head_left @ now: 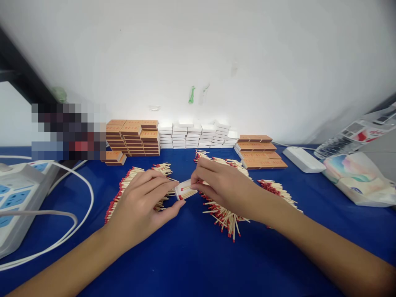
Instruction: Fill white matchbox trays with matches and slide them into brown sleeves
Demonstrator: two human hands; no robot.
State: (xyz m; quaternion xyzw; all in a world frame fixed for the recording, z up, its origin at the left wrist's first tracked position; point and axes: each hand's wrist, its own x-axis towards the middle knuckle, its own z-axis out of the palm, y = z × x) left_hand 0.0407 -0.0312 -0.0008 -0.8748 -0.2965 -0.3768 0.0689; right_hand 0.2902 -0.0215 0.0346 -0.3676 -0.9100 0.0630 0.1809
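My left hand (145, 202) holds a small white matchbox tray (185, 184) by its left end, between thumb and fingers. A few red-headed matches (187, 193) lie in the tray, heads to the left. My right hand (221, 181) is closed in a pinch at the tray's right end, over the match ends; whether it also grips the tray's edge is hidden. A heap of loose matches (227, 218) lies under and beside my right hand. Behind my left hand is another pile of matches (126, 181), partly covered by it.
Along the wall stand stacked orange matchboxes (133, 138), white trays (193, 136) and more orange boxes (261, 161). A further match pile (278, 192) lies right. A power strip (21, 198) with white cables is left; a white device (304, 160) and tissue pack (360, 177) are right.
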